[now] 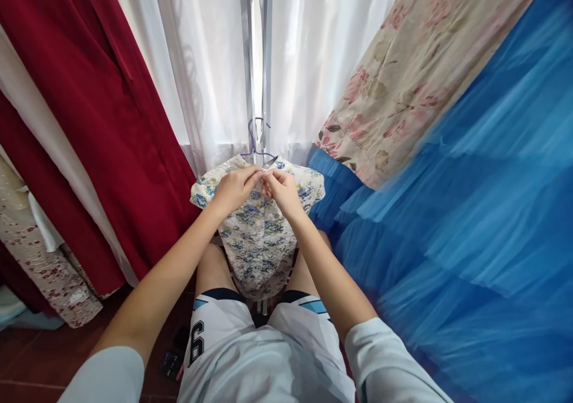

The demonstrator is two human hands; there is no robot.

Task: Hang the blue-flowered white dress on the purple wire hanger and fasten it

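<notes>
Cloth: a flowered top (257,230) with blue flowers on white hangs on a purple hanger (255,143). It is just in front of the person's knees.
Hanger: its hook goes up to a grey metal pole (255,51) in the middle, by the window.
Left hand: the left hand (235,188) is curled in. Its fingers pinch the cloth at the neck of the top, right under the hanger.
Right hand: the right hand (281,189) is curled in too. Its fingertips pinch the same spot at the neck. The 2 hands touch each other there.
Small shiny thing: a thin silver bit (270,162) sticks up just above the right hand. It is too small to tell what it is.
Top: it hangs straight down, and its lower edge is between the person's legs.
Person: white shorts (250,343) with a dark number on the left leg, and pale sleeves on both arms.
White curtain: a thin white curtain (206,62) hangs behind the pole and the top.
Red cloth: a dark red cloth (89,110) hangs at the left, well apart from the hands.
Flowery cloth: a cream cloth with pink flowers (421,62) hangs at the upper right.
Blue cloth: a big bright blue net cloth (470,224) fills the right side, near the top.
Floor: a reddish floor (27,361) with a small dark thing (172,361) by the left leg.
</notes>
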